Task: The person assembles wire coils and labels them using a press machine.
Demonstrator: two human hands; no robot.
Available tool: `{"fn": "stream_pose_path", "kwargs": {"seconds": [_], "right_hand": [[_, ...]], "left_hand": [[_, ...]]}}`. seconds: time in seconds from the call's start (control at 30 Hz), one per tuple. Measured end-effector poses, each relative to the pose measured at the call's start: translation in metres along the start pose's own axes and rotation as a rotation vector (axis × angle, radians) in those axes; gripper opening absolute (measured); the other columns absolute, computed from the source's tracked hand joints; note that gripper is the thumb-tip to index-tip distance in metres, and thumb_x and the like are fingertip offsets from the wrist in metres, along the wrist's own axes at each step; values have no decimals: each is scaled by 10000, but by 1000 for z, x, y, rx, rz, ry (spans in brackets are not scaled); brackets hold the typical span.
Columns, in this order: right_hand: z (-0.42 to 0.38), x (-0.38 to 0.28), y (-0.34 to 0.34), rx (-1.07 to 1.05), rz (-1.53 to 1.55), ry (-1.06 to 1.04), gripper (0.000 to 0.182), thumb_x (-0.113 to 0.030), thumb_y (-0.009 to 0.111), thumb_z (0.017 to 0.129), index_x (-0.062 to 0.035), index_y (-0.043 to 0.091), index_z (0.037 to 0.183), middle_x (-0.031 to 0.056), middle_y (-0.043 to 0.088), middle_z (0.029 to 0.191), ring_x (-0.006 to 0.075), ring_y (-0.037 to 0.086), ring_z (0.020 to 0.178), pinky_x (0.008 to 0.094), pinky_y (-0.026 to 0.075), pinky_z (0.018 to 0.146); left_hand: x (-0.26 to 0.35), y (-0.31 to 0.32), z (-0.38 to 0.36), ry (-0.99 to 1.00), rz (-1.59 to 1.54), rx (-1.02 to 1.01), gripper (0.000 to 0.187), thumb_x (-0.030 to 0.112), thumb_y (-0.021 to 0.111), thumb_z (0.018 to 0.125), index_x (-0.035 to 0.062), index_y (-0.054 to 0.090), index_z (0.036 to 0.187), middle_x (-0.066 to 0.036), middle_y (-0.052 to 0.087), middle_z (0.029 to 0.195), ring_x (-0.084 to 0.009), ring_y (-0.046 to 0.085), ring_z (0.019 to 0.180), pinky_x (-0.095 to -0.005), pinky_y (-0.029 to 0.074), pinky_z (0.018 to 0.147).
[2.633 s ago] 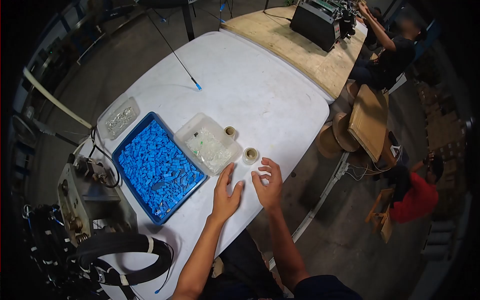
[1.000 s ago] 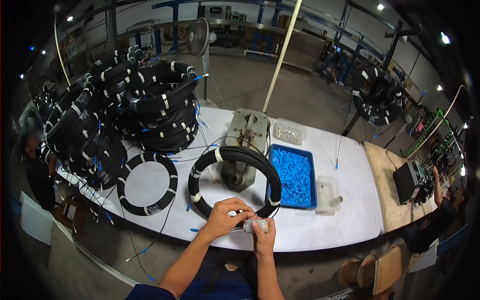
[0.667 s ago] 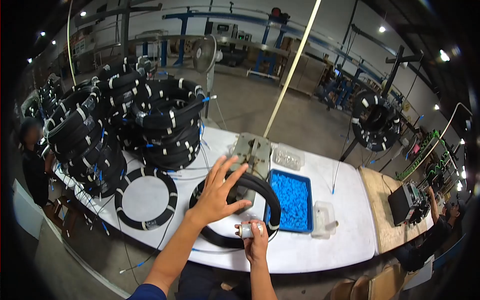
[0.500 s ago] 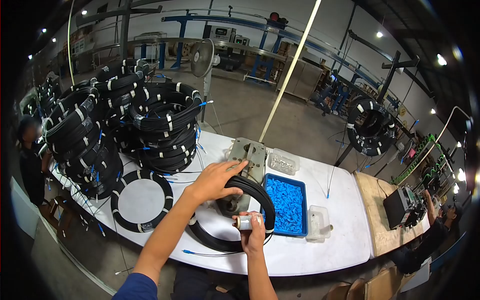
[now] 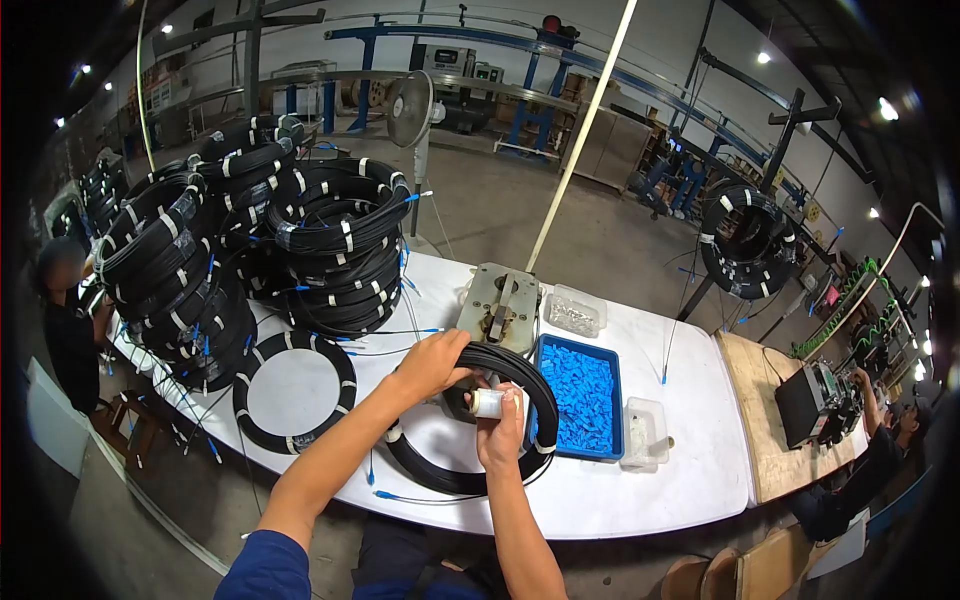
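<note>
A black cable coil [image 5: 535, 400] is tilted up off the white table in front of me, its lower part resting near the table edge. My left hand [image 5: 437, 362] is closed around the coil's upper left side. Inside the ring, my right hand [image 5: 502, 435] grips a small roll of whitish film or tape [image 5: 487, 403], close to the coil's right side. A blue-tipped connector [image 5: 384, 494] on a cable end lies at the coil's lower left. Behind the coil stands a metal fixture [image 5: 503, 300], partly hidden by it.
To the right sit a blue tray [image 5: 618, 400] of small blue parts and two clear plastic boxes [image 5: 577, 312]. A flat coil [image 5: 250, 410] lies left, before tall coil stacks [image 5: 340, 255]. A pale pole [image 5: 585, 130] rises behind the fixture. People work at both sides.
My left hand's fingers, spread over the coil and fixture before, have drawn back and closed on the coil's top. The right hand and roll have risen slightly; the view has shifted a little.
</note>
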State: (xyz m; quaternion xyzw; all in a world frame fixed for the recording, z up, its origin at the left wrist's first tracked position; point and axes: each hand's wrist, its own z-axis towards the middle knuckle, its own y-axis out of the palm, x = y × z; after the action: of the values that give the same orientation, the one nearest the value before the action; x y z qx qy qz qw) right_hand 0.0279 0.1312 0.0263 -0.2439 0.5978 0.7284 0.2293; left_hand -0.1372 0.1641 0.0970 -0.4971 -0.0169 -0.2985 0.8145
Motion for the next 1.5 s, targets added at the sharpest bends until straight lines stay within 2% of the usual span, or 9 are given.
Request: {"fn": "stream_pose_path", "kwargs": {"seconds": [0.3, 0.63, 0.8, 0.9, 1.07, 1.17, 1.23, 1.33, 1.5], "right_hand": [[-33, -18, 12, 125, -68, -108, 254, -279, 581, 974, -35, 532, 1023, 68, 562, 998, 231, 624, 948, 461, 553, 899], [-40, -22, 43, 301, -10, -168, 233, -271, 571, 989, -42, 541, 1014, 82, 620, 962, 186, 640, 890, 341, 550, 804], [-46, -24, 56, 360, 2, -181, 189, -238, 594, 979, -58, 537, 967, 56, 617, 927, 145, 631, 839, 309, 548, 745], [-46, -23, 62, 363, 11, -187, 188, -221, 637, 954, -67, 540, 1003, 40, 611, 953, 123, 623, 842, 273, 540, 720], [-47, -18, 75, 468, 36, -229, 182, -180, 648, 946, -56, 552, 1037, 53, 619, 995, 117, 619, 863, 255, 527, 719], [-48, -22, 78, 479, 35, -229, 170, -155, 640, 948, -47, 554, 1047, 59, 623, 1008, 120, 622, 868, 261, 530, 718], [-49, -23, 83, 473, 37, -234, 173, -152, 642, 946, -44, 554, 1049, 60, 623, 1011, 121, 623, 867, 263, 531, 718], [-51, -25, 90, 510, 73, -254, 182, -150, 645, 942, -34, 559, 1053, 63, 628, 1004, 126, 627, 864, 267, 537, 726], [-54, -26, 89, 500, 68, -223, 181, -146, 643, 940, -29, 569, 1057, 71, 634, 988, 135, 634, 860, 274, 547, 729]], "left_hand": [[53, -29, -27, 91, 35, 164, 551, 173, 800, 668, 56, 591, 1164, -97, 647, 987, -307, 654, 842, -394, 540, 735], [71, -36, -30, 151, 15, 191, 609, 236, 723, 736, 162, 592, 1327, -101, 628, 1014, -278, 615, 847, -387, 517, 731], [74, -50, -32, 159, -136, 98, 522, 194, 624, 769, 96, 610, 1282, -154, 622, 1137, -335, 609, 1001, -403, 488, 872], [80, -52, -29, 93, -177, 21, 555, 490, 519, 933, 35, 613, 1236, -147, 614, 1187, -343, 512, 1210, -498, 299, 1094], [94, -48, -27, 85, 39, 32, 649, 597, 439, 949, 32, 631, 1204, -103, 574, 1315, -333, 351, 1384, -597, 181, 1131], [96, -47, -26, 202, 186, 163, 518, 481, 492, 973, 22, 672, 1134, -124, 642, 1226, -327, 525, 1243, -531, 349, 1065], [92, -39, -25, -38, -284, 167, 334, 312, 577, 964, 16, 703, 1055, -132, 714, 1040, -304, 678, 974, -410, 513, 871], [89, -36, -24, 13, -325, 328, 214, 217, 637, 910, 27, 715, 972, -92, 734, 934, -275, 706, 791, -343, 546, 674], [90, -62, -22, -103, -418, 112, 234, 174, 639, 915, 47, 690, 1105, -134, 728, 937, -270, 712, 824, -333, 539, 741]]}}
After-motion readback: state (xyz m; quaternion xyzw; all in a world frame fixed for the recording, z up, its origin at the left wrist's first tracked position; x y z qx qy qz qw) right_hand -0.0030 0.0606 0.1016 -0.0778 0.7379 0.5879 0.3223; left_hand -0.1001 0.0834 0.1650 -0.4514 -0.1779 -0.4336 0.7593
